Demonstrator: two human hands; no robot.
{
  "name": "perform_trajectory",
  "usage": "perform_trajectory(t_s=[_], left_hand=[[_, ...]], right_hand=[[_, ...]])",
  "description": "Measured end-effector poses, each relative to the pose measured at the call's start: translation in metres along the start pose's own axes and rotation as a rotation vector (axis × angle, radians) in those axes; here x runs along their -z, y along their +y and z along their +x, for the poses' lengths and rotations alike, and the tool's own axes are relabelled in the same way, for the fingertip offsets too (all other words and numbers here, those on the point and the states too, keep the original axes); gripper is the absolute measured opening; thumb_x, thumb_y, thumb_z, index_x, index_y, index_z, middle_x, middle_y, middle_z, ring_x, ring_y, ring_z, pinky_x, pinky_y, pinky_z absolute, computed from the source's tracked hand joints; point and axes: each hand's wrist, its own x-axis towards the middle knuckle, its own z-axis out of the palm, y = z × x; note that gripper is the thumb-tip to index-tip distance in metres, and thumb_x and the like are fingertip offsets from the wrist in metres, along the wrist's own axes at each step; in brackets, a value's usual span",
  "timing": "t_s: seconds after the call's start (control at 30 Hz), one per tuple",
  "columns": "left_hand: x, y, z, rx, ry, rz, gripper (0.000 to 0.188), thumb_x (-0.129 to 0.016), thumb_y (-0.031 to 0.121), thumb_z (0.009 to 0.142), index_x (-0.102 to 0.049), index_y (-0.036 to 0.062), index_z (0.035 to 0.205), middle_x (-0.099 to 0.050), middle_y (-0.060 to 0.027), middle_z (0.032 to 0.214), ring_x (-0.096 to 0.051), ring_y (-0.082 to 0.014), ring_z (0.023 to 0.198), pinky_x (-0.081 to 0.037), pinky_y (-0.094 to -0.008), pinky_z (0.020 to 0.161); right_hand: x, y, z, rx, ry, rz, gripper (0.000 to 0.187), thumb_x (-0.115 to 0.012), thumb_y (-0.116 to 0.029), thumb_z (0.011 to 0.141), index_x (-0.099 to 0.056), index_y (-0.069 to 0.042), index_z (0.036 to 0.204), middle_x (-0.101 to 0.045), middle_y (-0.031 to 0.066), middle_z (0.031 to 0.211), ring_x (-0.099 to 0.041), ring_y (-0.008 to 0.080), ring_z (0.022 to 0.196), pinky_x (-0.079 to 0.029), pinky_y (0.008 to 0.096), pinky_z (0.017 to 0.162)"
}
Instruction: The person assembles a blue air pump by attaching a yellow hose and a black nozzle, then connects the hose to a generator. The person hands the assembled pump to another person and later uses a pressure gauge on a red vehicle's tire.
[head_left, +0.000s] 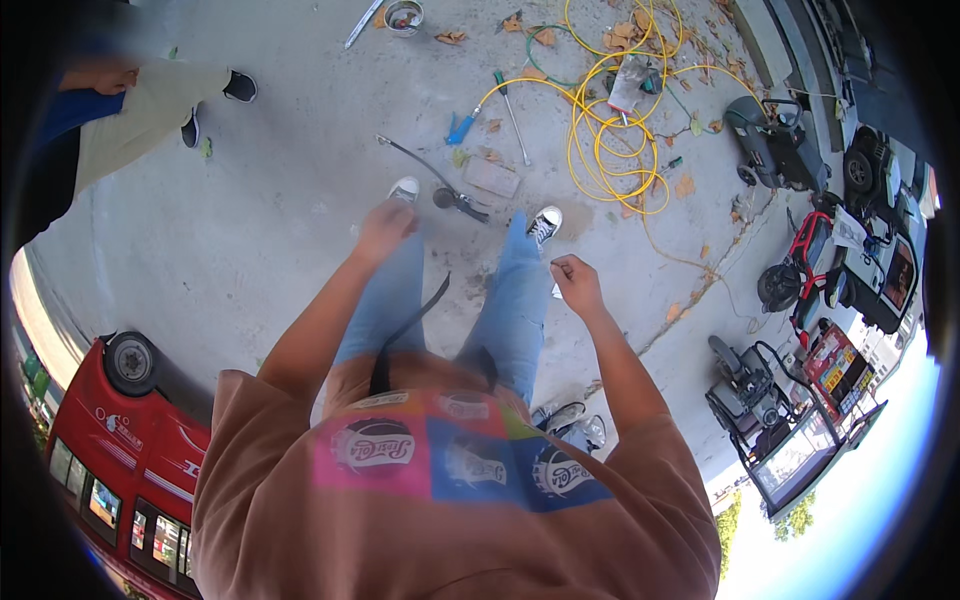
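Head view: the left hand [385, 232] is extended forward, too blurred to tell its fingers' state. Apart from it, the right hand [580, 284] has curled fingers, any pinch unclear.

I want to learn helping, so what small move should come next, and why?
Perhaps lower the bare left grip toward the thin black hose with a dark round part: it lies near the black-and-white shoes on grey concrete ground, and that grip isn't touching it.
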Motion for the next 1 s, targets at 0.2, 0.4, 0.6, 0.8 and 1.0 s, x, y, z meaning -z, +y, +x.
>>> perform_trajectory(t_s=[0.2, 0.4, 0.6, 0.8, 1.0], left_hand=[[-0.040, -0.036, 0.065, -0.003, 0.392, -0.283, 0.017, -0.054, 0.017, 0.095, -0.062, 0.0056, 0.103, -0.067, -0.0050, 0.094, -0.062, -0.0127, 0.084, -0.049, -0.0268, 0.079], [-0.106, -0.128, 0.133, 0.015, 0.371, -0.460, 0.018, -0.055, 0.019, 0.095, -0.061, 0.0054, 0.105, -0.067, -0.0058, 0.096, -0.062, -0.0130, 0.085, -0.049, -0.0271, 0.079], [-0.106, -0.211, 0.230, -0.045, 0.228, -0.345, 0.019, -0.053, 0.018, 0.097, -0.061, 0.0042, 0.107, -0.067, -0.0050, 0.097, -0.061, -0.0128, 0.088, -0.048, -0.0280, 0.082], [-0.070, -0.274, 0.285, -0.135, 0.220, 0.044, 0.014, -0.056, 0.013, 0.096, -0.059, 0.0018, 0.102, -0.063, -0.0028, 0.089, -0.057, -0.0102, 0.083, -0.047, -0.0268, 0.075], [-0.068, -0.243, 0.288, -0.266, 0.166, 0.342, 0.016, -0.060, 0.013, 0.092, -0.059, 0.0008, 0.102, -0.062, -0.0087, 0.086, -0.060, -0.0161, 0.079, -0.049, -0.0310, 0.074]], right_hand=[[0.022, 0.043, 0.208, 0.383, -0.249, -0.391, 0.018, -0.070, -0.018, 0.081, -0.066, -0.007, 0.095, -0.065, 0.0099, 0.083, -0.062, 0.0278, 0.078, -0.050, 0.0382, 0.071], [-0.047, 0.088, 0.363, 0.737, -0.340, -0.608, 0.021, -0.072, -0.022, 0.077, -0.066, -0.012, 0.094, -0.062, 0.0068, 0.080, -0.058, 0.0284, 0.085, -0.047, 0.0396, 0.076], [-0.141, 0.139, 0.501, 0.939, -0.248, -0.836, 0.027, -0.073, -0.023, 0.076, -0.067, -0.018, 0.101, -0.062, 0.0068, 0.096, -0.056, 0.0276, 0.099, -0.043, 0.0433, 0.085], [-0.223, 0.138, 0.608, 1.246, -0.266, -1.237, 0.037, -0.072, -0.022, 0.075, -0.063, -0.021, 0.111, -0.059, 0.0068, 0.103, -0.053, 0.0272, 0.108, -0.041, 0.0431, 0.089], [-0.228, 0.128, 0.623, 1.089, -0.735, -1.115, 0.030, -0.066, -0.021, 0.084, -0.052, -0.013, 0.109, -0.056, 0.0147, 0.100, -0.058, 0.0346, 0.095, -0.048, 0.0433, 0.077]])
